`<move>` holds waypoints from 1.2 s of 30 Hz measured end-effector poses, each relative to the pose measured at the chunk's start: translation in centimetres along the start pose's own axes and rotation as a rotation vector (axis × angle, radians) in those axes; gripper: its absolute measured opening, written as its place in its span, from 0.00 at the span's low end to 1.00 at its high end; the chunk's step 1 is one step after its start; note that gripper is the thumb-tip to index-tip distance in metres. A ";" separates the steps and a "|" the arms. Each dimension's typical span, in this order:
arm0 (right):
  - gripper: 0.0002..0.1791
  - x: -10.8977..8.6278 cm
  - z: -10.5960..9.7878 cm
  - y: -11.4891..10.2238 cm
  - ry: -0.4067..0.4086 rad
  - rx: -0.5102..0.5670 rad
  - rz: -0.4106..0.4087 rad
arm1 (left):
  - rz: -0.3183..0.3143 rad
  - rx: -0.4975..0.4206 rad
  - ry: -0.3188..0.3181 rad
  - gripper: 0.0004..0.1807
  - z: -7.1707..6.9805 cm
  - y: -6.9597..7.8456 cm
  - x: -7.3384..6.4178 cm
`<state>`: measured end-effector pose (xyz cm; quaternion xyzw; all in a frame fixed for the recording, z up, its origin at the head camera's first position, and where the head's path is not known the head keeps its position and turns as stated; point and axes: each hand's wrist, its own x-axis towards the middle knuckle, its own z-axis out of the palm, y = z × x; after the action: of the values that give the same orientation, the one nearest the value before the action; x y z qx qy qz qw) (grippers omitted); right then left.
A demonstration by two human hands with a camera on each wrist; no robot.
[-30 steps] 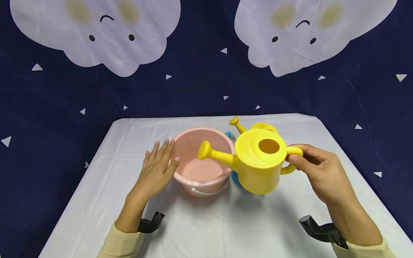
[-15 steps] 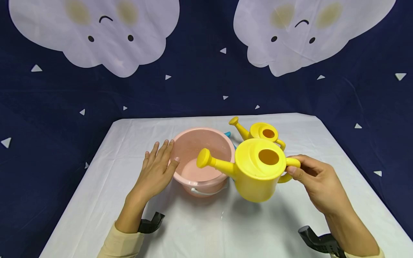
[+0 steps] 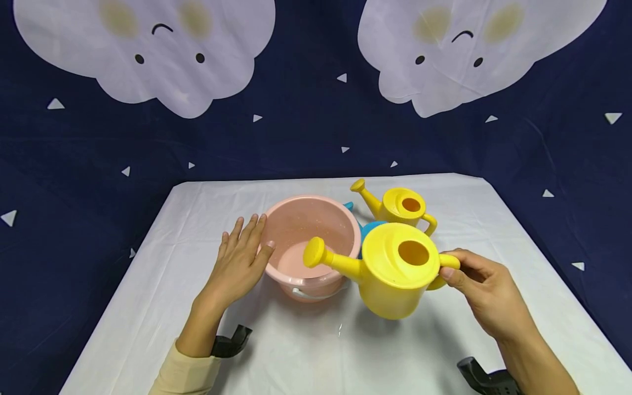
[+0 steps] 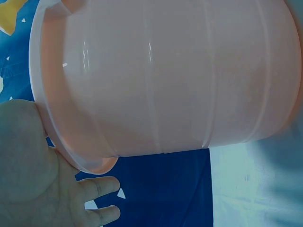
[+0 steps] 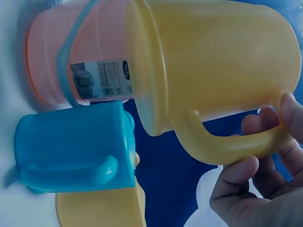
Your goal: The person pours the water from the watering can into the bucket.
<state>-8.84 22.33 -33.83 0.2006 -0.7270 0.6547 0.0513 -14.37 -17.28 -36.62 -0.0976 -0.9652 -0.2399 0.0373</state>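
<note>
My right hand (image 3: 494, 293) grips the handle of a large yellow watering can (image 3: 395, 299), held above the table with its spout pointing left over the rim of a pink bucket (image 3: 311, 282). In the right wrist view, the fingers and thumb wrap the can's handle (image 5: 232, 149). My left hand (image 3: 239, 266) lies with fingers extended against the bucket's left rim, and the left wrist view shows the hand right at that rim (image 4: 40, 94). The bucket stands upright, its bottom visible, a white carrying handle (image 3: 302, 294) hanging down its front.
Behind the large can stand a smaller yellow watering can (image 3: 395, 204) and a blue watering can (image 5: 71, 146), the blue one close beside the bucket and mostly hidden in the head view. A white cloth (image 3: 197, 219) covers the table, with a dark blue backdrop (image 3: 306, 142) behind.
The right hand has brought the large watering can lower in the head view, toward the person, uncovering the smaller yellow can and part of the blue one. The left hand and bucket stay put.
</note>
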 end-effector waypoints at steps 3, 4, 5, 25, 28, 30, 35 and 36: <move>0.11 -0.2 0.0 0.2 -0.001 -0.018 0.017 | 0.000 -0.002 -0.002 0.34 0.0 0.0 0.0; 0.11 -0.3 0.0 0.3 -0.002 -0.025 0.023 | 0.000 -0.002 -0.002 0.34 0.0 0.0 0.0; 0.11 -0.3 0.0 0.4 -0.004 -0.028 0.027 | 0.000 -0.002 -0.002 0.34 0.0 0.0 0.0; 0.11 -1.9 0.6 3.3 -0.065 0.011 -0.024 | 0.001 0.003 -0.004 0.34 -0.1 0.0 0.1; 0.11 -2.0 0.6 4.0 -0.078 0.024 -0.020 | 0.001 0.004 -0.007 0.34 -0.1 0.1 0.1; 0.11 -2.1 0.6 4.4 -0.084 0.030 -0.006 | 0.001 0.005 -0.007 0.34 -0.1 0.1 0.0; 0.11 -2.3 0.5 5.2 -0.089 0.030 0.040 | 0.002 0.003 -0.006 0.34 -0.1 0.1 0.0; 0.11 -2.3 0.5 5.4 -0.091 0.033 0.042 | 0.002 0.003 -0.006 0.34 -0.1 0.1 0.0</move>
<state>-8.52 22.67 -39.71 0.2155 -0.7219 0.6576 0.0011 -14.34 -17.23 -36.51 -0.0991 -0.9656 -0.2380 0.0349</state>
